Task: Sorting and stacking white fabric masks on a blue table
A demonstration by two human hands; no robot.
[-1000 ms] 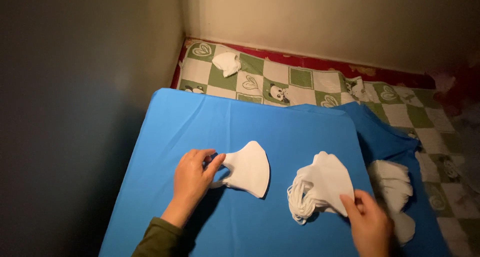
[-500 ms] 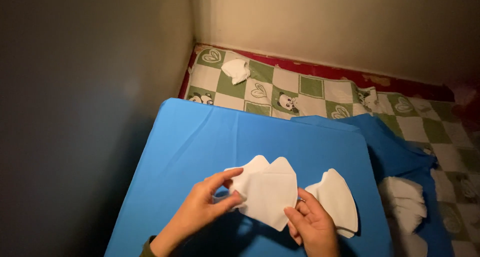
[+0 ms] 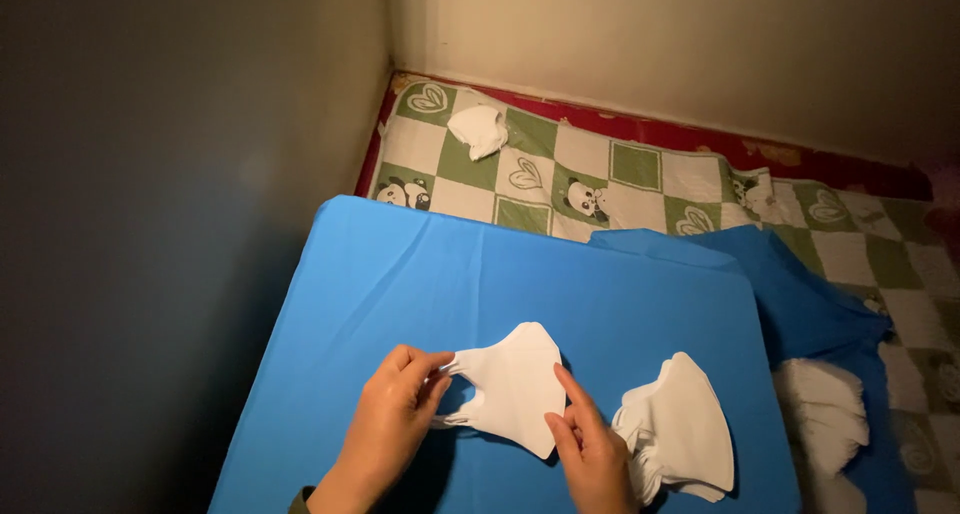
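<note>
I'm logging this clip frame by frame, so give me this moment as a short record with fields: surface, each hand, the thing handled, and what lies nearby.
surface: blue cloth over a flat board
left hand: left hand pinches the ear-loop end of the folded white mask
right hand: right hand fingertips press the mask's lower right edge
nearby: stack of white masks to the right; another white pile off the board's edge; one loose mask on the green checked mat

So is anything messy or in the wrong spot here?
One crumpled white mask lies alone on the green checked mat, far from the stacked white masks on the blue cloth. Nothing looks torn.
</note>
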